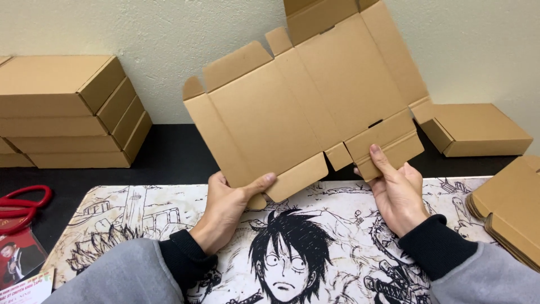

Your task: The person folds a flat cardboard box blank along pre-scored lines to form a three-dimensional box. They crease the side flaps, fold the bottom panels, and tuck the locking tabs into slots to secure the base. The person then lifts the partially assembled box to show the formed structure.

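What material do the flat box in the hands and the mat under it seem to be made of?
The flat box looks like brown corrugated cardboard, matte, with pressed fold lines and cut flaps; the left hand and right hand grip its lower edge. The mat looks like smooth printed fabric or rubber with a black-and-white cartoon drawing; which one is unclear.

Matt brown cardboard blank [306,107]; the printed mat [337,225] looks smooth, perhaps rubbery.

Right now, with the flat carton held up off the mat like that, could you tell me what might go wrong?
1. The flat cardboard blank is pinched only at its bottom edge by the left hand and right hand, so it may flop or crease.
2. Its top flaps stand close to the wall and could catch.
3. Swinging it right might knock the folded box.
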